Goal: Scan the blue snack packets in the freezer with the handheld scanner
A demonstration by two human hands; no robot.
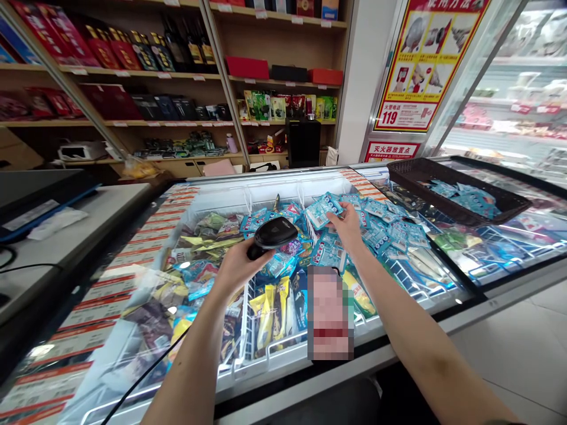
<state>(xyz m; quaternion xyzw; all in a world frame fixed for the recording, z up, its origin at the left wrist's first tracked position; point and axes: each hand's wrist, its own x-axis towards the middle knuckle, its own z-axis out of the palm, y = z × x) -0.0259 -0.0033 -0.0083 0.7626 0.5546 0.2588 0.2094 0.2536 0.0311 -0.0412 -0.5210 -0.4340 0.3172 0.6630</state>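
Observation:
My left hand (239,262) is wrapped round a black barcode scanner (275,232) above the chest freezer. To its right, my right hand (348,223) pinches a light-blue ice cream packet (323,211) by its right edge. The scanner's head points toward that packet. Below my right hand, a heap of similar blue packets (383,227) lies in the freezer. Yellow-wrapped ice creams (272,310) fill the wire compartment under the scanner. Nearer to me, a phone-shaped thing (330,313) with a pixelated front stands over the freezer's front edge.
A dark basket (509,203) with several blue packets rests on the freezer's right part. Price labels (106,298) line the glass at left. The scanner's cable (146,378) runs down past my left forearm. A counter (88,221) stands at left, stocked shelves (146,74) behind.

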